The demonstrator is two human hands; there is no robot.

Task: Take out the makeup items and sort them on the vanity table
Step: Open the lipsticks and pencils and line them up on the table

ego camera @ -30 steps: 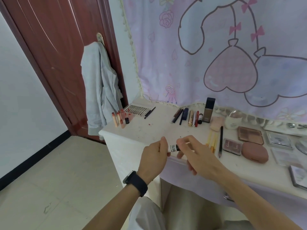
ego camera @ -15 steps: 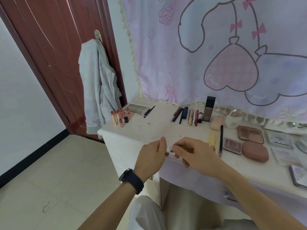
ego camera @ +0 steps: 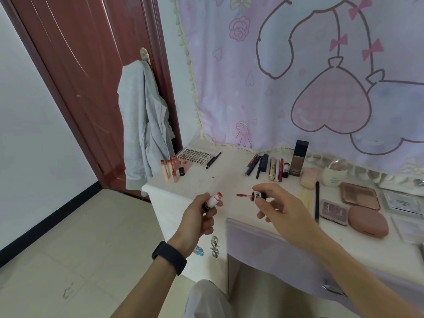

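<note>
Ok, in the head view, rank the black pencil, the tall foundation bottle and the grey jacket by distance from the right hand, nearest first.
1. Black pencil, lying just right of the right hand.
2. Foundation bottle, upright at the back, slightly right.
3. Grey jacket, hanging far left on the door.

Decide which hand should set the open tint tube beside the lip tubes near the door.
Left: the left hand grips the tube, nearer those lip tubes; the right hand pinches the wand cap.

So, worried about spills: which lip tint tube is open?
The tube in the left hand: its wand cap is out, in the right hand. The tubes standing at the corner look capped.
</note>
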